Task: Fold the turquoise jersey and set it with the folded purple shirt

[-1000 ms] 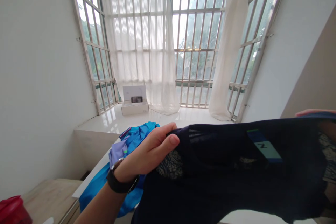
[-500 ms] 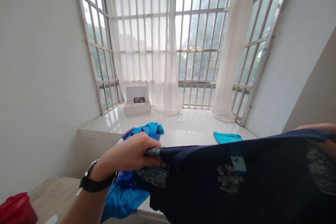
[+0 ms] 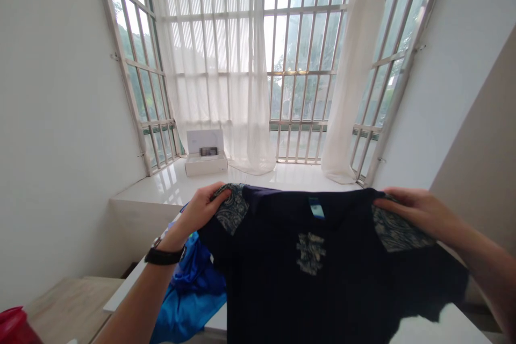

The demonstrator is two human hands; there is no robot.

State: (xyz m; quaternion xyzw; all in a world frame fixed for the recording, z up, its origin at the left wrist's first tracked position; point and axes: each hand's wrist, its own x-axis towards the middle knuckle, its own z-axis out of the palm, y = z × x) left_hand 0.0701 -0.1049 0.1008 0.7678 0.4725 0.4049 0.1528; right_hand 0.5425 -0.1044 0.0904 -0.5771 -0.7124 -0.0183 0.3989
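Observation:
A dark navy T-shirt (image 3: 274, 274) hangs spread between my two hands, its front facing me. It has patterned shoulder patches, a patterned emblem on the chest and a light label inside the collar. My left hand (image 3: 205, 207), with a black watch on the wrist, is closed on the left shoulder patch. On the other shoulder, my right hand (image 3: 415, 212) pinches the patterned cloth. Bright blue clothing (image 3: 193, 285) lies crumpled beside the shirt, below my left forearm. The shirt hides much of the white surface behind it.
An open white box (image 3: 206, 164) stands on the white window ledge (image 3: 161, 185). Sheer curtains (image 3: 250, 91) hang before the barred windows. A red container (image 3: 18, 325) is at the lower left, near a beige surface (image 3: 68, 301). A white tabletop (image 3: 455, 322) shows at lower right.
The shirt has been raised and stretched out level, so its collar and both shoulders now show. My right hand has come into full view from the right edge. The view has shifted slightly.

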